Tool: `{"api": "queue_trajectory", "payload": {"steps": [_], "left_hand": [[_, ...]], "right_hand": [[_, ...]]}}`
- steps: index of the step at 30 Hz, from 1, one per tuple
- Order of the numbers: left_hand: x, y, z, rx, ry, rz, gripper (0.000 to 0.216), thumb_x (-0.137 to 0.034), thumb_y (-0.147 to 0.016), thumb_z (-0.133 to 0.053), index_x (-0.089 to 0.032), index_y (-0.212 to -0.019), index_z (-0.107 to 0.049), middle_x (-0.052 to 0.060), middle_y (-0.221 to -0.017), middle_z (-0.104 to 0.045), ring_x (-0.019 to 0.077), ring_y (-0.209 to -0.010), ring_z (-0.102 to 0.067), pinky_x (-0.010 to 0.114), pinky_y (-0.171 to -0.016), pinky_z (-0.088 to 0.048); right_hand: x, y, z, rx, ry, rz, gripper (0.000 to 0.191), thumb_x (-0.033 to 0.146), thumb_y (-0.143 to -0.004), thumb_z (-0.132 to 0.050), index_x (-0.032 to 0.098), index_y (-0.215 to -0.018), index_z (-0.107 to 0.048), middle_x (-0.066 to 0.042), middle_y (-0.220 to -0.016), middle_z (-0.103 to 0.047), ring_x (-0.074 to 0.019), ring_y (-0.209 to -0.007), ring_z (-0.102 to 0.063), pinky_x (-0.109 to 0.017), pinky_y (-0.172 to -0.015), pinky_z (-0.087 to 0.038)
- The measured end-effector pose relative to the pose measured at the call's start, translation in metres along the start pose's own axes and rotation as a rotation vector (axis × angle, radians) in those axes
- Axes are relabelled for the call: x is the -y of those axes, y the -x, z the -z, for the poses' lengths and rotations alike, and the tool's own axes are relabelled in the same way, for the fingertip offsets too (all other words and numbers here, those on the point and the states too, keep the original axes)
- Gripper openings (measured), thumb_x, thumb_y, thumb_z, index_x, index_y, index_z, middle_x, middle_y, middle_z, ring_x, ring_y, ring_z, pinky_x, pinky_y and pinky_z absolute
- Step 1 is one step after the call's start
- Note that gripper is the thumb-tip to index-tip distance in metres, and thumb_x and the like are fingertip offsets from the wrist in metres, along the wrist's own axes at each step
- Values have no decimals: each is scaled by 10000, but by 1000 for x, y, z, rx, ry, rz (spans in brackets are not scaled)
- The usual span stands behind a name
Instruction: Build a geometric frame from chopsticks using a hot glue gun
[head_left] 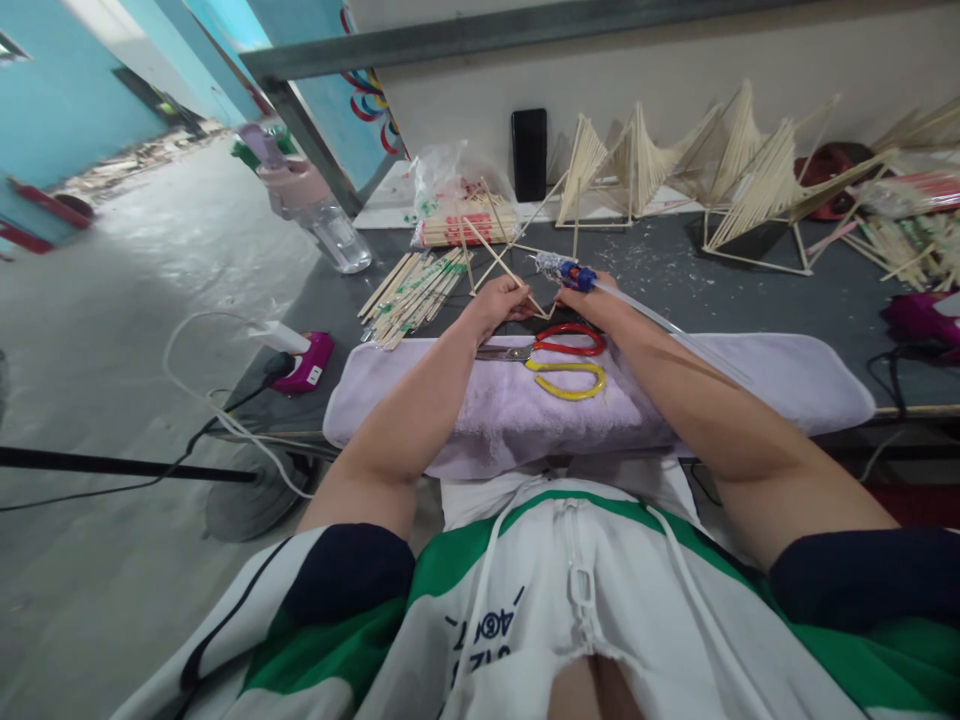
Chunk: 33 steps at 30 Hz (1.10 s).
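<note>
My left hand (pixel 501 303) is closed with its fingers pinching a thin wooden stick (pixel 491 250), part of a stick frame standing on the table. My right hand (pixel 589 298) is closed around a blue glue gun (pixel 577 276), whose handle is hidden. Its nozzle points left, and a long clear glue stick (pixel 667 325) runs back over my right forearm. The right fingertips are by the low corner of the frame. Just below my hands, scissors (pixel 568 342) with one red and one yellow handle lie on a lilac towel (pixel 780 375).
Loose sticks (pixel 420 295) lie left of my hands, before a bagged stick bundle (pixel 465 228). A bottle (pixel 322 215) stands at the left edge. Behind are a black phone (pixel 529 155) and fan-shaped stick structures (pixel 757 190). Pink power sockets (pixel 311 362) with cables sit left.
</note>
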<state>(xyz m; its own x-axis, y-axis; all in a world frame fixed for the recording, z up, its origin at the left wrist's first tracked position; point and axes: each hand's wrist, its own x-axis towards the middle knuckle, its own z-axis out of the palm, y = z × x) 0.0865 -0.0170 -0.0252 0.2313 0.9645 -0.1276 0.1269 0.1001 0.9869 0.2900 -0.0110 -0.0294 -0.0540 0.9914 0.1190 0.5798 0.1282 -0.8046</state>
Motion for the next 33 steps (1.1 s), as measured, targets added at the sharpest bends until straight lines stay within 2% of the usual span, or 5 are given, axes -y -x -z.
{"api": "queue_trajectory", "payload": {"steps": [4, 13, 22, 27, 33], "left_hand": [[0, 0, 0, 3, 4, 5, 183, -278, -971, -558, -154, -838, -550, 12, -729, -702, 90, -675, -671, 227, -728, -513], [1, -1, 0, 12, -1, 9, 196, -300, -962, -577, -155, -836, -540, 10, -743, -707, 87, -689, -672, 229, -748, -513], [1, -1, 1, 13, -15, 3, 189, -298, -967, -563, -152, -847, -543, 11, -743, -706, 87, -689, -672, 222, -733, -509], [1, -1, 1, 16, -11, -1, 177, -286, -965, -564, -150, -852, -547, 15, -748, -710, 93, -699, -679, 223, -729, -507], [0, -1, 1, 9, -17, 6, 172, -281, -969, -558, -152, -855, -549, 18, -750, -713, 95, -703, -681, 223, -734, -506]], "right_hand": [[2, 1, 1, 1, 17, -7, 103, 325, -762, -678, 245, -810, -634, -13, -855, -716, -217, -817, -614, -363, -810, -498], [-3, -2, -2, -26, 1, -13, 134, 350, -705, -694, 249, -790, -666, -1, -826, -714, -238, -825, -660, -360, -777, -530], [-5, -3, -4, -48, -74, -22, 122, 304, -689, -738, 244, -754, -654, -5, -779, -687, -231, -773, -608, -369, -769, -487], [-3, -2, -2, -18, -145, -53, 114, 254, -715, -740, 254, -761, -636, 14, -720, -673, -216, -810, -581, -341, -806, -456], [1, 1, 1, -3, -109, -49, 121, 260, -728, -747, 265, -747, -628, 31, -696, -669, -189, -790, -561, -307, -774, -443]]}}
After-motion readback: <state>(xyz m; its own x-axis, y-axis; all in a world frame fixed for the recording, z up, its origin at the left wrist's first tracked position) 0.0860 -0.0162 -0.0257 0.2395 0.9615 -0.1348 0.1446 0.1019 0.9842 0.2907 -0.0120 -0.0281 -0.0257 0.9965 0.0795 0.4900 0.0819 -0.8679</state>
